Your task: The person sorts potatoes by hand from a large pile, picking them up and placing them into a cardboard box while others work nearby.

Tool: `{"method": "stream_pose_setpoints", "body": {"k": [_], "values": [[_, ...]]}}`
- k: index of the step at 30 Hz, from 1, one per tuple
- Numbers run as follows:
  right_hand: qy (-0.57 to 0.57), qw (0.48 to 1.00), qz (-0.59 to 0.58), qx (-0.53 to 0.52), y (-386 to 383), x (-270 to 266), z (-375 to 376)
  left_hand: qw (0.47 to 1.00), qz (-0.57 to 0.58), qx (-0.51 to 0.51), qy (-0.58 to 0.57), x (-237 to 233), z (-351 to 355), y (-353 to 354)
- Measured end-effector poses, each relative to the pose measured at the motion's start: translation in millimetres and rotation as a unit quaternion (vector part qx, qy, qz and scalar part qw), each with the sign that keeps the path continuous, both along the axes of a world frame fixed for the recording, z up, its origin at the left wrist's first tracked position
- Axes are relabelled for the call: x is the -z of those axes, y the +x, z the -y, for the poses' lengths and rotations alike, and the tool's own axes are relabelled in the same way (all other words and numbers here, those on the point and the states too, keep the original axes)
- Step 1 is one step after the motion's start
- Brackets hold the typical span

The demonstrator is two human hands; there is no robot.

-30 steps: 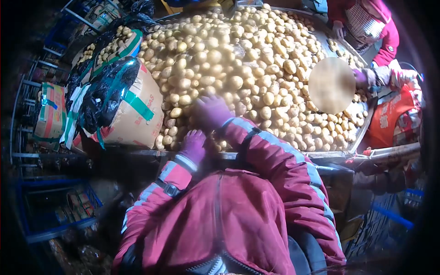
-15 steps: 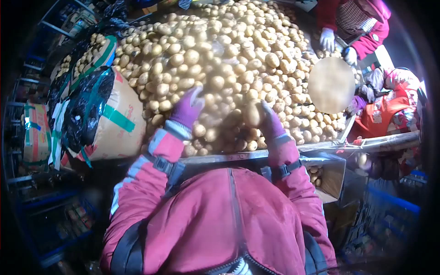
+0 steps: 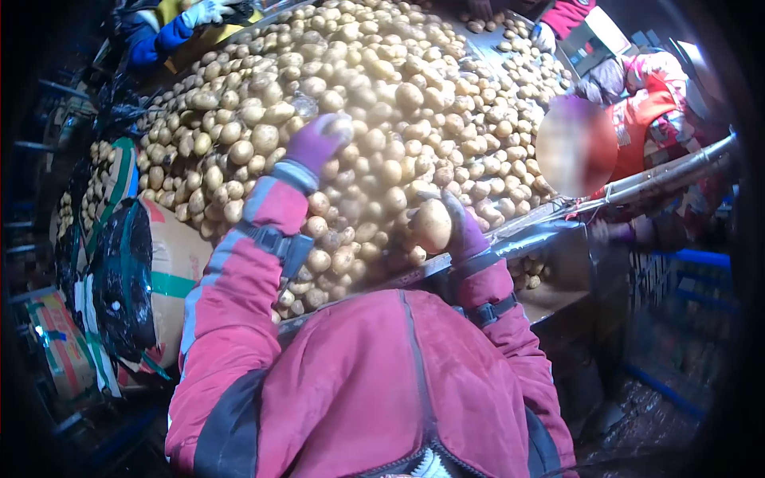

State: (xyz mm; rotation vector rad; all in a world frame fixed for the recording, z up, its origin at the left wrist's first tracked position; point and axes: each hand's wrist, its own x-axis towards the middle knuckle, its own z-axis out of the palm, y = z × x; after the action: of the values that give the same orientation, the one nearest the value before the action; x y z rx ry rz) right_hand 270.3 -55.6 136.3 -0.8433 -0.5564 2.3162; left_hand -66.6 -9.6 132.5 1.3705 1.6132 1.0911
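My right hand, in a purple glove with greyish fingers, is closed around a large potato near the front edge of the heap. My left hand, gloved the same way, reaches further into the pile with its fingers curled. A pale patch shows at those fingertips, and I cannot make out what they hold. Loose potatoes of mixed sizes lie all around both hands. The middle of the heap, between my hands, looks hazy.
A metal edge borders the heap in front of me. Below it at right is an open carton with potatoes inside. A taped cardboard box stands at left. Co-workers' gloved hands show at upper left and upper right.
My view has turned and shifted. My left hand has gone from open to curled, further into the heap. My right hand still grips the potato, now turned more into view.
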Motion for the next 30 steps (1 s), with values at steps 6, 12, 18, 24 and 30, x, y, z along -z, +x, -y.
{"method": "stream_pose_setpoints", "body": {"k": [6, 12, 18, 24, 30], "values": [[0.102, 0.993, -0.008, -0.057, -31.0, -5.1, -6.0, 0.968, 0.217, 0.070, -0.106, -13.9, 38.2, 36.9], [-0.030, 0.995, -0.078, -0.049, -14.1, -12.7, 0.4, 0.983, -0.021, 0.179, -0.032, -32.3, 76.2, 113.8], [0.109, 0.991, -0.064, -0.035, 41.6, 11.5, 26.5, 0.969, 0.086, 0.215, -0.082, -48.2, 90.2, 175.9], [-0.018, 0.990, -0.123, 0.070, 139.1, 17.7, 65.8, 0.951, 0.093, 0.286, -0.064, -37.6, 80.0, 242.3], [-0.020, 0.980, -0.071, 0.182, 203.8, 5.9, 114.3, 0.895, 0.155, 0.384, -0.165, -66.8, 98.8, 350.6]]}}
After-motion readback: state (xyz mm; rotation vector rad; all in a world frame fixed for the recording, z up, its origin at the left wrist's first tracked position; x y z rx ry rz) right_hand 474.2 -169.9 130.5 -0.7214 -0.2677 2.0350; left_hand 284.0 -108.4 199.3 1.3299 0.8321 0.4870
